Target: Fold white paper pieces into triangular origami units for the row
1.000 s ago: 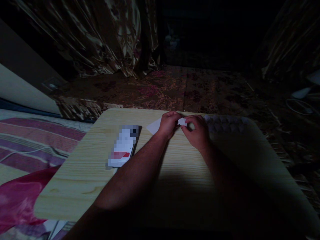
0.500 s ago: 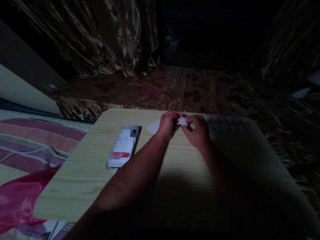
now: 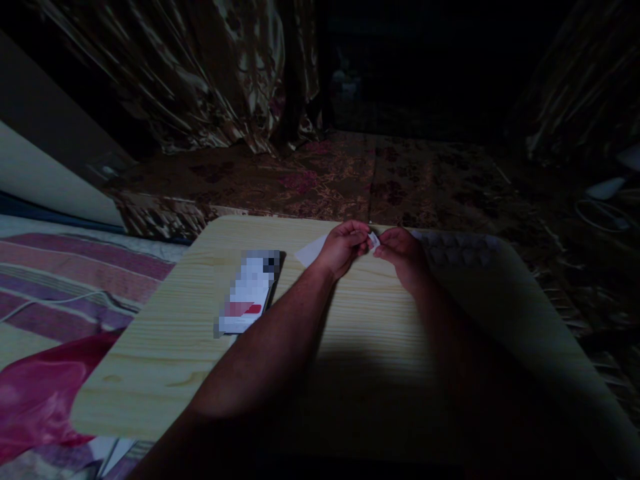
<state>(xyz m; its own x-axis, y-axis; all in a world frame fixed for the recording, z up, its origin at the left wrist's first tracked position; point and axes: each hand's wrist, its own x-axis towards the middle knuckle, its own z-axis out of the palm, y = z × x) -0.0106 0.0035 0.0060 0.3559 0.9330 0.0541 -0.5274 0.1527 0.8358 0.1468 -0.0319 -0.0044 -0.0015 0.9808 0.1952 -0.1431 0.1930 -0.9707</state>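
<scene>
A small white piece of folded paper [image 3: 374, 241] is pinched between my two hands over the far part of the table. My left hand [image 3: 344, 249] is closed, its thumb and fingertips at the paper's left side. My right hand [image 3: 404, 256] grips the right side with thumb and forefinger. Fingers cover part of the fold, so its full shape is hidden. Behind my left wrist lies a flat white sheet of paper [image 3: 309, 253], partly covered. To the right of my right hand, several small pointed pieces [image 3: 463, 249] sit in rows, dim in the shadow.
The pale wooden table [image 3: 160, 333] has rounded corners. A phone [image 3: 247, 293], partly blurred out, lies left of my left forearm. A striped bed [image 3: 65, 267] with a pink cloth [image 3: 55, 387] adjoins the left side. Patterned curtains [image 3: 240, 73] hang beyond.
The folded paper has turned; earlier it showed a star-like outline, now a narrower side. My fingers have shifted around it, and both hands sit slightly farther right in view.
</scene>
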